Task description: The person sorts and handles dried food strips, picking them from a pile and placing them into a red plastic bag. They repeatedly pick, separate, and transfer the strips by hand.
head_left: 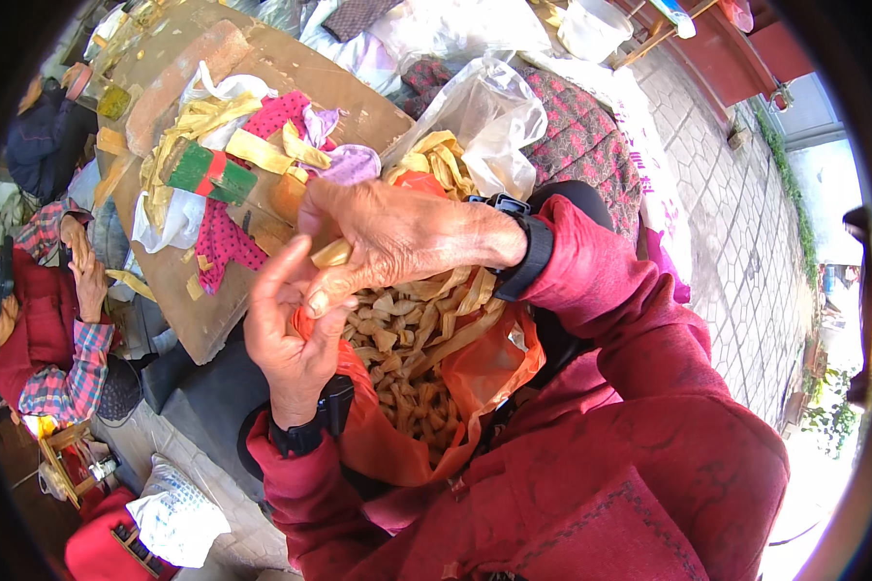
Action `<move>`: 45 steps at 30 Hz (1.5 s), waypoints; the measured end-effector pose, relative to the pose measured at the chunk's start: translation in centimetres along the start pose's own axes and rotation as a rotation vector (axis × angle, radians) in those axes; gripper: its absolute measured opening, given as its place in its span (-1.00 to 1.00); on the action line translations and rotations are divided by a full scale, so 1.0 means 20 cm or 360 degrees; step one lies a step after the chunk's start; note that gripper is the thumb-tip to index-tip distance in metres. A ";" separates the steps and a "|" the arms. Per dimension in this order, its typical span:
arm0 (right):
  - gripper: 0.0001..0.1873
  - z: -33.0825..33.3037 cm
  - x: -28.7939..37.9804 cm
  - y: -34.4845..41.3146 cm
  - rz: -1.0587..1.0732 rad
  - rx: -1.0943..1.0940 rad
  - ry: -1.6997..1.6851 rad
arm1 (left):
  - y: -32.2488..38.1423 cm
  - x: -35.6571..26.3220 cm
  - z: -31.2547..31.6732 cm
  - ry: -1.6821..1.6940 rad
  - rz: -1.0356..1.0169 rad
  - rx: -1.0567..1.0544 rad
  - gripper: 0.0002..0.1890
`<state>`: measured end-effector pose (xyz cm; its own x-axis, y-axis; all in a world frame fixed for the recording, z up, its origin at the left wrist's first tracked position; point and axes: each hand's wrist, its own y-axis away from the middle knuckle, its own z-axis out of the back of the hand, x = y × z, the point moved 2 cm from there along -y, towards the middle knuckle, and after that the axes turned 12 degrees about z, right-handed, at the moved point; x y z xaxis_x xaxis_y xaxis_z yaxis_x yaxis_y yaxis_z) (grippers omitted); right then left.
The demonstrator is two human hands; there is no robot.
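My right hand [385, 232] pinches a short pale-yellow strip [332, 253], part of which shows between its fingers. My left hand [294, 327] is raised beside it, index finger up, its thumb close to or touching the right thumb; whether it grips anything is hidden. Below both hands, an orange-red plastic bag [385, 450] sits open on my lap, full of folded or knotted tan strips [400, 348], with longer flat ones on top. Beyond the hands, more yellow strips [261, 151] lie on a wooden board [305, 65] by a green block with a red band [214, 174].
A clear plastic bag [490, 109] stands by more strips [439, 156]. Pink dotted cloth [225, 247] and a white bag [163, 225] lie on the board. A co-worker's hands [87, 272] are at the left. Patterned quilted fabric [581, 138] lies at the upper right, beside paving [727, 240].
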<state>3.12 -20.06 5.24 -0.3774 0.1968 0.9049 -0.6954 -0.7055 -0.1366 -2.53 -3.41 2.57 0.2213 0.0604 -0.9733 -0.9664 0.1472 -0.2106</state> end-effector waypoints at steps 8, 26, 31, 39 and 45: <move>-0.27 -0.09 -0.09 -0.05 0.0037 0.0114 -0.0186 | 0.00 0.01 0.07 -0.0525 -0.0030 -0.0110 -0.90; -0.71 0.11 0.25 0.04 0.0717 -0.0520 -0.1515 | -0.02 -0.18 0.26 0.0350 -0.0174 -0.0462 -0.90; -0.72 0.00 0.16 -0.11 0.0953 -0.0557 0.0265 | -0.01 -0.07 0.14 0.0015 0.0034 -0.0334 -0.88; -0.82 -0.08 -0.06 -0.12 0.0108 0.0185 -0.0371 | -0.08 0.06 0.13 -0.0463 -0.0104 -0.0249 -0.94; -0.85 -0.08 -0.09 -0.11 0.0324 -0.0134 0.0134 | -0.07 0.06 0.12 -0.0084 0.0170 -0.0329 -0.96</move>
<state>4.32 -17.64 3.30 -0.5624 0.1152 0.8188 -0.6472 -0.6777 -0.3491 -0.66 -1.25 1.85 0.1175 0.1173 -0.9861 -0.9897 -0.0679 -0.1260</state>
